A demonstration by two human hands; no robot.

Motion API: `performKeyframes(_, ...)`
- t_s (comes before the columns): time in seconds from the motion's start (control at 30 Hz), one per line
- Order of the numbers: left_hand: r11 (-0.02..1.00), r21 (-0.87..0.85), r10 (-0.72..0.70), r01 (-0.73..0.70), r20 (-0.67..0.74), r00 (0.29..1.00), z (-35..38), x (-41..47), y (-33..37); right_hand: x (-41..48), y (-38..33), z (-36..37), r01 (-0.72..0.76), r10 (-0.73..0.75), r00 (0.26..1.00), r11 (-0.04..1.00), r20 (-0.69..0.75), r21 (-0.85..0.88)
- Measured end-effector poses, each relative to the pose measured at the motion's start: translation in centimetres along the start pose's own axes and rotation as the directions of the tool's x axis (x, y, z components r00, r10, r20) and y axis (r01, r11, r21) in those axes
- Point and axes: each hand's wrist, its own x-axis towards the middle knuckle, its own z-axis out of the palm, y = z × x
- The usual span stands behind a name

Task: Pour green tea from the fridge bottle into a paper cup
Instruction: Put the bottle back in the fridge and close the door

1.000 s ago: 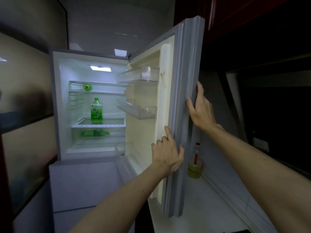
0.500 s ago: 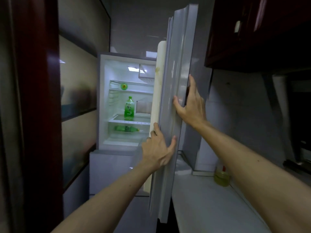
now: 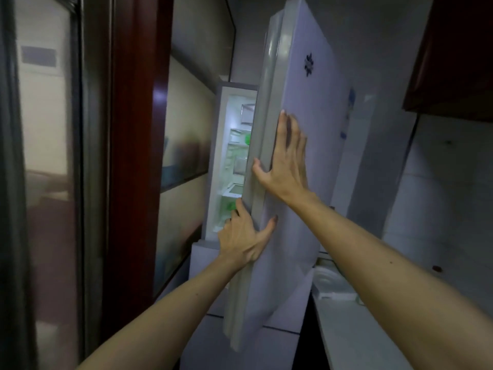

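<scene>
The white fridge door [image 3: 301, 161] is swung most of the way across, leaving a narrow lit gap into the fridge interior [image 3: 234, 156]. My left hand [image 3: 245, 236] grips the door's edge low down, thumb on the outer face. Higher up, my right hand [image 3: 285, 166] lies flat on the outer face with its thumb hooked over the edge. Through the gap a sliver of a green bottle [image 3: 230, 206] shows on a low shelf, with a green blur [image 3: 247, 138] on a higher shelf. The door hides the rest. No paper cup is in view.
A dark red door frame [image 3: 133, 156] and glass panels stand close on the left. A white counter [image 3: 360, 335] runs along the right, with a white object [image 3: 329, 287] at its near end beside the fridge. Dark red wall cabinets [image 3: 453, 49] hang above it.
The fridge door has swung further across, narrowing the gap, so the upright green bottle is now hidden. Both hands stayed on the door's edge, and my view shifted left.
</scene>
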Motion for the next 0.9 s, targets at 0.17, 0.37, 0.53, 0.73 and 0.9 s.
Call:
performKeyframes(0.17,0.996,-0.072,-0.048,0.048,-0.005,0.999,-0.8,3.8,-3.5,1.8,-2.1,5.0,0.008,-0.008,1.0,1.0,-0.006,0.009)
performKeyframes(0.37,0.98,-0.166,-0.109,0.111,0.018,0.994,-1.0,8.3,-7.4,3.7,-3.3,10.7,-0.004,0.004,1.0,1.0,0.002,-0.005)
performKeyframes(0.53,0.925,-0.341,-0.148,0.167,0.082,0.986,-0.7,11.2,-9.7,4.7,-3.5,14.0,0.043,-0.041,0.999,0.998,0.036,-0.038)
performKeyframes(0.73,0.808,-0.563,-0.179,0.175,0.049,0.983,0.5,14.0,-11.8,5.8,-4.0,17.5,0.058,-0.049,0.99,0.996,0.13,-0.066)
performKeyframes(0.9,0.693,-0.692,-0.23,0.2,0.05,0.972,1.5,17.6,-13.5,7.0,-4.3,21.0,0.05,-0.039,0.99,0.996,0.133,-0.079)
